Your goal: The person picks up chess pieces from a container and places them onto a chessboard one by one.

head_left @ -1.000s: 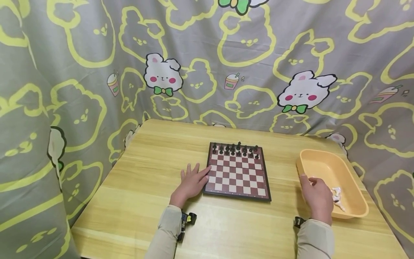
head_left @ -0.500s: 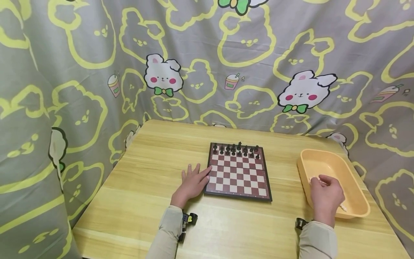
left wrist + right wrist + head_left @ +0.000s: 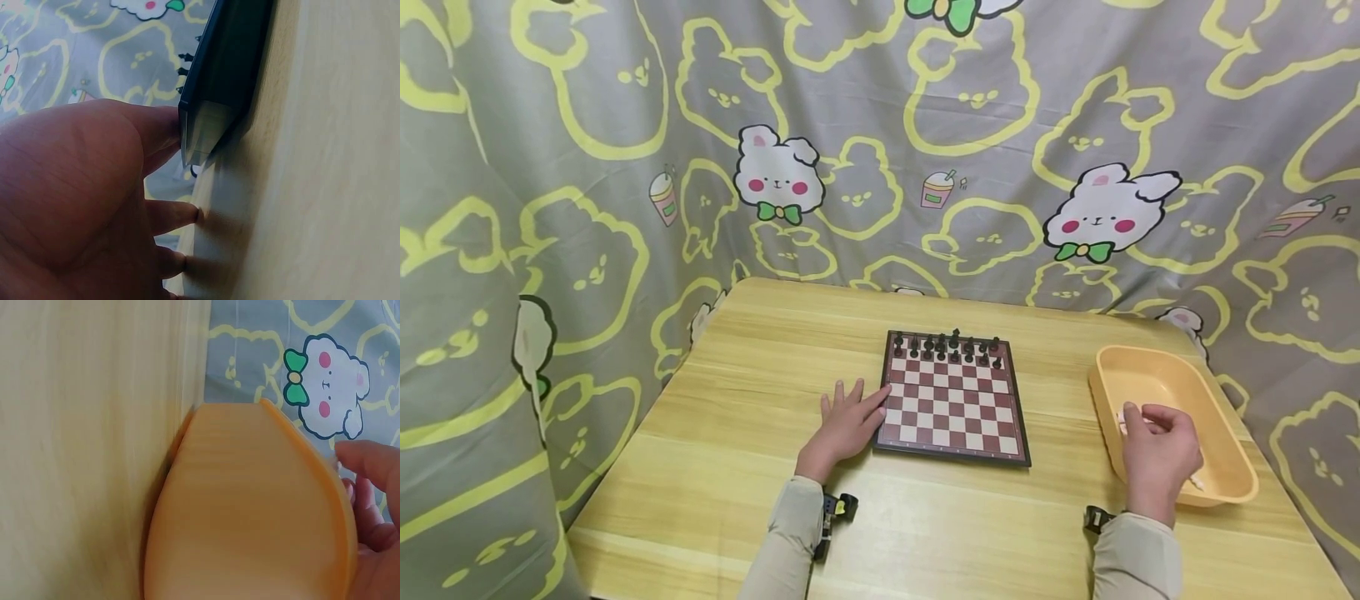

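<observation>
A folding chessboard (image 3: 955,408) lies on the table, with black chess pieces (image 3: 955,354) standing in two rows along its far side. My left hand (image 3: 842,425) is spread flat beside the board. Its thumb and forefinger touch the board's left edge, and in the left wrist view other fingertips rest on the tabletop. Over the near left side of an orange plastic tray (image 3: 1138,367), my right hand (image 3: 1161,454) has its thumb and fingers curled together. A white chess piece (image 3: 1122,422) shows at these fingertips, partly hidden; the right wrist view shows only a sliver of white there.
The wooden table (image 3: 745,392) runs up to a grey patterned curtain (image 3: 865,100) at the back and sides. More white pieces (image 3: 1197,482) lie in the tray, mostly covered by the right hand. The tray's raised wall (image 3: 250,506) stands beside that hand.
My right hand has shifted right from the tray's left rim to over its inside, and its fingers have drawn together. The left hand and the board stay in place.
</observation>
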A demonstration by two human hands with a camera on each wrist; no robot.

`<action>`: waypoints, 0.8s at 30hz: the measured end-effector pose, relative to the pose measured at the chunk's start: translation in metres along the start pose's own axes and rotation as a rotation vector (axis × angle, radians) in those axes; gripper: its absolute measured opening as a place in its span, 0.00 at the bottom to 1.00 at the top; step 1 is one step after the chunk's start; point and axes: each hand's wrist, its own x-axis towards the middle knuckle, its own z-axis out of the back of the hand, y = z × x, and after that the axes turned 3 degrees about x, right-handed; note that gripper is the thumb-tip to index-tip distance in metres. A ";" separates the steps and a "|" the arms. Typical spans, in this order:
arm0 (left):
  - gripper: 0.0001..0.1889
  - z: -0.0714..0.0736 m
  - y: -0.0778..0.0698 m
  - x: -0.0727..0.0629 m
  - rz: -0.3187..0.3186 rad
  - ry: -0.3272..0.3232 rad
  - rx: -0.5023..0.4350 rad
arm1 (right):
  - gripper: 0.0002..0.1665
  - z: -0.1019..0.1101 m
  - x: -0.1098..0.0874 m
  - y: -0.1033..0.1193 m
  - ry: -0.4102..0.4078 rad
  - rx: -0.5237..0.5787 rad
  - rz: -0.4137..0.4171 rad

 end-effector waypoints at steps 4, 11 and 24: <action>0.26 0.001 0.000 0.000 0.007 0.005 0.008 | 0.12 -0.002 -0.001 0.000 -0.033 0.037 0.010; 0.26 0.001 0.000 -0.001 0.003 0.006 0.007 | 0.08 -0.007 0.001 -0.001 -0.164 0.160 0.094; 0.25 0.001 -0.002 -0.002 0.009 0.000 -0.004 | 0.13 -0.009 -0.002 0.005 -0.175 0.411 0.058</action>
